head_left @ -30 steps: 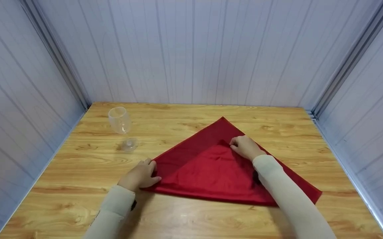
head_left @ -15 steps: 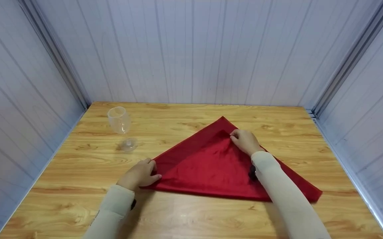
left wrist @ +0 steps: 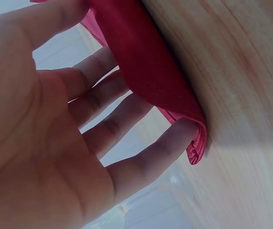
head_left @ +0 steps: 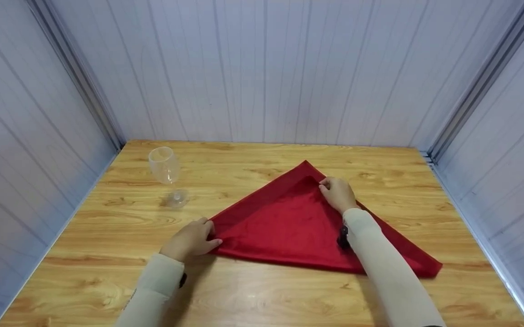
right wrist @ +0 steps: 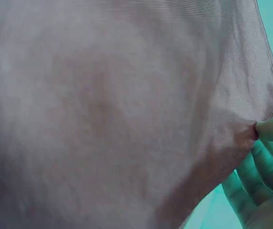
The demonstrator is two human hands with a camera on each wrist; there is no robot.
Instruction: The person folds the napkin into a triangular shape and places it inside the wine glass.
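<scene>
A red satin cloth [head_left: 280,231] lies folded into a triangle, its upper layer a little smaller than the one beneath. At its left corner my left hand [head_left: 191,238] rests with thumb and fingers spread. In the left wrist view, the cloth's fold [left wrist: 141,62] hides most of the fingertips. My right hand [head_left: 338,194] pinches the upper layer's tip between thumb and index finger, just below the far point. In the right wrist view, the raised cloth [right wrist: 103,119] fills most of the picture and looks greyish, with the pinching thumb [right wrist: 272,129] at the right.
A clear stemmed wine glass [head_left: 164,168] stands upright at the back left, apart from the cloth. The wooden table [head_left: 252,299] is bordered by pale panel walls [head_left: 262,72] at the back and both sides.
My right hand has drawn the upper layer's tip away from me toward the far point, smoothing the creases. The near fold has shifted slightly away too. My left hand has stayed at the corner.
</scene>
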